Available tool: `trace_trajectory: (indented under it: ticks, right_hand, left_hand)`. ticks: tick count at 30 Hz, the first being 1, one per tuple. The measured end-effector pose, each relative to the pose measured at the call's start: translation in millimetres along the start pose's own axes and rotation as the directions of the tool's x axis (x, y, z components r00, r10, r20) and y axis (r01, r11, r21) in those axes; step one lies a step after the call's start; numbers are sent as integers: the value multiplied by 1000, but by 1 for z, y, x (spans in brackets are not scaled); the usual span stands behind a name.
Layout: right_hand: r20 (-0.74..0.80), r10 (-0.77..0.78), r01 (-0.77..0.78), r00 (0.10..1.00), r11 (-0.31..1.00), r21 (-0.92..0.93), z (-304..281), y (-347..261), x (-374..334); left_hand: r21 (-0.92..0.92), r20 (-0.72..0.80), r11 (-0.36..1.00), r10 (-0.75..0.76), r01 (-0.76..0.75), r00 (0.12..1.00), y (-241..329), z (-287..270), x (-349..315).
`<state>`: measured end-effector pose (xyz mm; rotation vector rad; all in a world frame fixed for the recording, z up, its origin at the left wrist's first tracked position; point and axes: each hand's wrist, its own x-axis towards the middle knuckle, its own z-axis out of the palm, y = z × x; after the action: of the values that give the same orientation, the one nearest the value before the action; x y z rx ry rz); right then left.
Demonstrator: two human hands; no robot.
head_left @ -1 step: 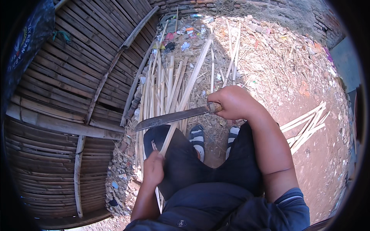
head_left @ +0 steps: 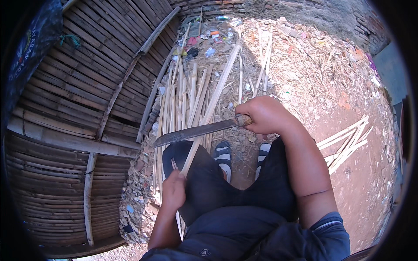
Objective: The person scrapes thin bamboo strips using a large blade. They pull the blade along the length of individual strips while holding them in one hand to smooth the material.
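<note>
A slatted bamboo wall stands at the left, and beside it many loose strips lie on the ground. One long strip passes over the left thigh, grasped by the fingers of the left hand. The machete crosses over it, touching or not I cannot tell; the right hand has its fingers wrapped around the handle. A slip of the blade along the strip could, I judge, cut the left hand or thigh. A printed sheet bears lettering, and the shirt a small emblem.

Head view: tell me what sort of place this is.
Probably an outdoor yard or narrow lot: sunlit earth ground strewn with debris, a slatted wall and a weathered brick wall.
</note>
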<state>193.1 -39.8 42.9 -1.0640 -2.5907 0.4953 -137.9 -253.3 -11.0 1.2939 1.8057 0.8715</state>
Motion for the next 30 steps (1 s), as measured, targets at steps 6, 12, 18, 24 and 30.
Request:
trace_trajectory:
  ticks: [6,12,18,24,30]
  right_hand:
    - [-160,387,-384,908,922,53,-15,29,2]
    - [-62,111,-107,992,993,56,8,21,-1]
    - [-107,282,-277,953,959,62,-4,30,2]
    - [-213,316,-301,925,948,99,-2,36,-3]
    - [50,141,-145,989,987,74,1,18,1]
  left_hand:
    - [92,-18,995,48,-46,999,-1,0,2]
    - [68,16,997,31,-32,999,-6,0,3]
    - [103,-15,987,130,-127,991,-12,3,3]
    - [96,-5,995,41,-40,999,1,2,1]
    - [114,-11,993,43,-41,999,1,0,0]
